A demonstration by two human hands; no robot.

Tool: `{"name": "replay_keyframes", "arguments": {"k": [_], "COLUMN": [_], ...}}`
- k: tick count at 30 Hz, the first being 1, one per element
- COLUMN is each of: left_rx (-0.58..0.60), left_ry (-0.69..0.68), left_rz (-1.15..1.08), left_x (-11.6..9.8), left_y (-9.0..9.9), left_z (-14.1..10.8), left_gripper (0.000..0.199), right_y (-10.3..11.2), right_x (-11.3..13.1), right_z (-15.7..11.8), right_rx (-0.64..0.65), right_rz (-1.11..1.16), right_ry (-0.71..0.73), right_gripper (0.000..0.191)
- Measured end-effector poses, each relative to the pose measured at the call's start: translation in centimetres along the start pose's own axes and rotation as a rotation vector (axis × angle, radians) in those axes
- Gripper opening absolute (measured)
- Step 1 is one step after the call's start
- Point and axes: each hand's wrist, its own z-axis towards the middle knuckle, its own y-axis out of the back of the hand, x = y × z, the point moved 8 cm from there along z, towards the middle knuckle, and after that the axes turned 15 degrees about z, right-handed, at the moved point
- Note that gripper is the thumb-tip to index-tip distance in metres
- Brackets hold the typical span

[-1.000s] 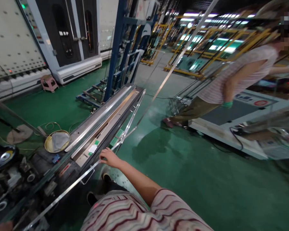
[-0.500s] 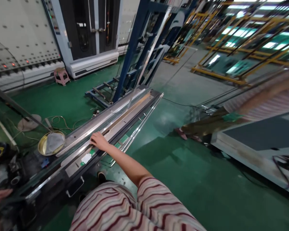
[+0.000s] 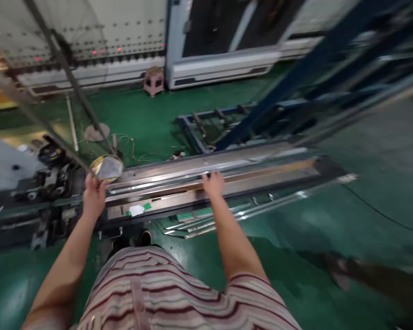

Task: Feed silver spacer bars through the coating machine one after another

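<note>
A long, narrow bench [image 3: 285, 181] with a metal top runs from left to right before me, and a long shiny metal strip [image 3: 161, 188] lies along it. My right hand [image 3: 213, 184] is closed over the strip near the bench's middle, its fingers curled at the far edge. Farther left, my left hand [image 3: 95, 196] has its fingers and thumb bent at the strip's left part, slightly blurred. Just beyond the left hand is a round yellow-rimmed tin [image 3: 110, 167] with something pale in it. A white scrap with green tape [image 3: 136, 210] lies on the bench between the hands.
Dark mechanical parts [image 3: 57, 183] crowd the bench's left end. Thin metal bars [image 3: 206, 224] stick out along its near side. A blue steel frame [image 3: 271, 105] leans beyond the bench at right. A pink stool [image 3: 153, 81] stands by the far machine. A blurred person's leg [image 3: 361, 275] shows at lower right.
My view has swung left and down. My left hand has come from the lower left edge to the strip beside the tin. My right hand has shifted right along the bench.
</note>
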Motion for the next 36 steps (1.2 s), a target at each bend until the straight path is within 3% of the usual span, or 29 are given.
{"name": "replay_keyframes", "arguments": {"k": [3,6,9,11,14,18,36], "left_rx": [0.058,0.074,0.085,0.068,0.032,0.014,-0.092], "left_ry": [0.018,0.026,0.045,0.065,0.120,0.181,0.284], "left_rz": [-0.033,-0.102,-0.137,-0.114,-0.047,-0.019,0.148], "left_x": [-0.2,0.3,1.8,3.6,7.7,14.0,44.8], "left_y": [-3.2,-4.9,-5.3,-4.4,-1.1,4.7,30.7], "left_z": [0.2,-0.1,-0.6,-0.8,-1.1,-1.5,-3.1], "left_gripper": [0.057,0.054,0.053,0.051,0.051,0.050,0.052], "right_y": [-0.3,-0.7,-1.3,-2.0,-4.1,-7.9,-23.8], "right_x": [-3.2,-3.8,-2.8,-1.5,1.6,7.5,39.3], "right_z": [2.2,2.7,2.2,1.4,-0.8,-5.3,-27.5], "right_rx": [0.028,0.023,0.022,0.025,0.043,0.026,0.092], "right_rz": [-0.054,-0.104,-0.135,-0.150,-0.167,-0.178,-0.287], "right_ry": [0.011,0.026,0.042,0.073,0.156,0.259,0.414], "right_gripper": [0.060,0.059,0.057,0.056,0.055,0.056,0.065]}}
